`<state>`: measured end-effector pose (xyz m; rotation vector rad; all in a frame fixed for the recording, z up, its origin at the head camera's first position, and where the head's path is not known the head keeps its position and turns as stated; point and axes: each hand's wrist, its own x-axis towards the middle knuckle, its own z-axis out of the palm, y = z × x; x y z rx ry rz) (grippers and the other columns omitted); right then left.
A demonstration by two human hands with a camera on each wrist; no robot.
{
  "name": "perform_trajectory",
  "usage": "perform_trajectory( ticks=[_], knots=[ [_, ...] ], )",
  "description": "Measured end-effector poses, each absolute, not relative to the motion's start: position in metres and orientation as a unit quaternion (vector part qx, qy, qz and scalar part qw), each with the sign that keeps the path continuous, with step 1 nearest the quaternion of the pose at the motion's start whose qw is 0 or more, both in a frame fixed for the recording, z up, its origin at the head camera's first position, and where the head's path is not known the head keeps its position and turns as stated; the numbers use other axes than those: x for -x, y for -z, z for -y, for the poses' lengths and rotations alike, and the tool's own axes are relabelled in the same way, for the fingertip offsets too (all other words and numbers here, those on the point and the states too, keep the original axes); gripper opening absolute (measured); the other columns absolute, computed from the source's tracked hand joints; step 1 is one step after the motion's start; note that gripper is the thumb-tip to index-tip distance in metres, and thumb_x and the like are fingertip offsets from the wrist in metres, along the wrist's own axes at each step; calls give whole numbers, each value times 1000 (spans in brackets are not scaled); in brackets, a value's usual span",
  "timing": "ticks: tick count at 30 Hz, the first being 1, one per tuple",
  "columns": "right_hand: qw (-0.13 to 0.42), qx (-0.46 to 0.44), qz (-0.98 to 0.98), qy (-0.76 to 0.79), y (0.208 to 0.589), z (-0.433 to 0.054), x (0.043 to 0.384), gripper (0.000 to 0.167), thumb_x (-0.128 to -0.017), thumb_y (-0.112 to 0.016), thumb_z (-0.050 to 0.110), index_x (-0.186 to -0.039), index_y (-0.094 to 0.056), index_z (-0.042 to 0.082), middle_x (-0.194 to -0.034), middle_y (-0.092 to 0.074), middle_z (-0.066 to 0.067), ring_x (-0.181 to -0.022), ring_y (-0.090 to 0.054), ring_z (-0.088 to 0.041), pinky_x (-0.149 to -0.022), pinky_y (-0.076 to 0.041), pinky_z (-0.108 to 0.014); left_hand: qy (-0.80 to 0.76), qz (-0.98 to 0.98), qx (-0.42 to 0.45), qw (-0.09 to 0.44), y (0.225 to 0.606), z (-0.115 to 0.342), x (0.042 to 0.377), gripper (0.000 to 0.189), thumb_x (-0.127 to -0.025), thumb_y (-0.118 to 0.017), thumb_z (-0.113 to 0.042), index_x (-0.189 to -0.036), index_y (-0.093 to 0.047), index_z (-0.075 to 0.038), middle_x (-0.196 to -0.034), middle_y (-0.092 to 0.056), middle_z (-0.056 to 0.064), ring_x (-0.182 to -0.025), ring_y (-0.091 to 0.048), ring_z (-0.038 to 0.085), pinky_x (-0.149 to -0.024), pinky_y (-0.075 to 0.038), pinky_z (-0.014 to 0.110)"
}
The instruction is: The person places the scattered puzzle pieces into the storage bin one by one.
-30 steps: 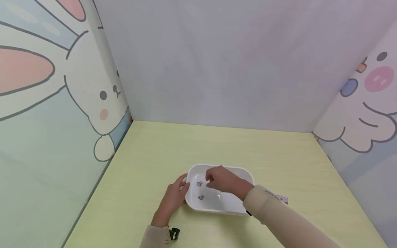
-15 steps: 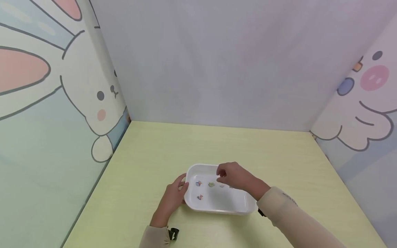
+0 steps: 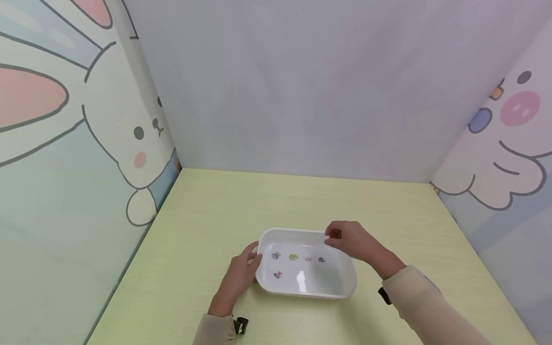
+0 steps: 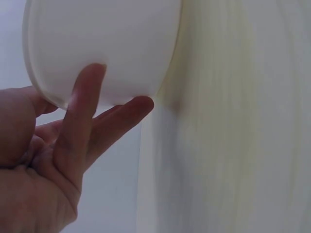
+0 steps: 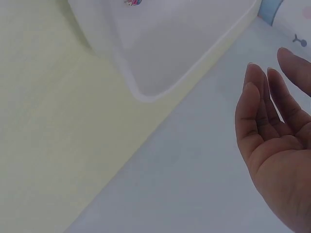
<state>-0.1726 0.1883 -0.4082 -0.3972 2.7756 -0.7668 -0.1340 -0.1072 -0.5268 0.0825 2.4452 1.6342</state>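
Note:
On the table stands a white plastic basin [image 3: 302, 289] with rounded corners. My left hand [image 3: 241, 270] grips its left end, thumb at the rim and fingers against the outer wall; the left wrist view shows the fingertips [image 4: 90, 80] on that wall. My right hand [image 3: 351, 239] hovers over the basin's far right part. Its thumb and fingers stand apart with nothing visible between them in the right wrist view. On the basin floor lie several tiny colourful pieces: a bluish one [image 3: 276, 255], a green one [image 3: 293, 257], a pale one [image 3: 308, 259], a purple-blue one [image 3: 321, 259] and a reddish one [image 3: 278, 274].
The pale yellow table [image 3: 215, 211] runs back to a plain light curtain wall [image 3: 293, 96]. Side panels carry cartoon prints, a rabbit [image 3: 129, 124] on the left and a pink-nosed figure [image 3: 517, 124] on the right. A black wrist strap [image 3: 241, 326] sits by the left sleeve.
My right hand has moved right across the basin, uncovering the green, pale and purple-blue pieces. My left hand has stayed on the basin. A colourful patch beside the right sleeve no longer shows.

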Motion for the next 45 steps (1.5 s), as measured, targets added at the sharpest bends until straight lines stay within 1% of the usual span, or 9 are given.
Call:
perform_trajectory(
  ticks=[8,17,22,28,35,40,45],
  knots=[
    [100,98,-957,255,403,-222,168,21,-91,-71,18,-104,-66,3,-88,-61,0,-80,-57,-18,-67,-52,-34,-555,-825,-30,103,527,107,135,46,-103,-51,-20,-147,-41,-6,-127,-58,26,-75,-68,18,-56,-56,29],
    [86,84,-958,261,408,-255,161,20,-91,-69,17,-103,-66,2,-88,-63,0,-82,-59,-19,-67,-51,-36,-557,-824,-32,102,528,107,135,47,-104,-50,-20,-147,-40,-6,-127,-57,27,-77,-69,20,-56,-56,29],
    [82,65,-961,255,416,-272,157,18,-91,-70,17,-101,-66,3,-87,-63,1,-82,-60,-18,-68,-51,-36,-551,-828,-32,100,529,108,136,47,-104,-51,-22,-147,-41,-7,-126,-58,26,-76,-69,19,-56,-56,28],
    [79,56,-965,246,423,-289,151,18,-90,-70,18,-99,-66,3,-86,-63,1,-79,-59,-18,-68,-50,-37,-547,-830,-31,99,530,108,136,47,-103,-51,-21,-147,-41,-7,-126,-58,25,-73,-68,17,-55,-55,28],
    [86,39,-967,238,433,-306,146,18,-91,-69,18,-98,-65,2,-86,-62,1,-78,-57,-18,-66,-49,-37,-547,-831,-25,103,531,108,136,47,-103,-51,-21,-147,-41,-8,-127,-58,25,-77,-68,19,-56,-56,29],
    [88,29,-969,229,439,-315,142,16,-91,-69,17,-97,-66,3,-86,-63,1,-80,-58,-19,-67,-48,-38,-554,-826,-23,105,531,108,136,47,-103,-51,-21,-147,-41,-7,-127,-57,25,-81,-69,21,-57,-56,28],
    [89,24,-971,222,452,-329,141,16,-90,-69,16,-96,-65,2,-86,-62,0,-78,-57,-19,-65,-48,-37,-562,-820,-24,106,531,108,136,47,-103,-51,-20,-147,-40,-6,-127,-57,26,-82,-69,21,-57,-57,28]
  ],
)
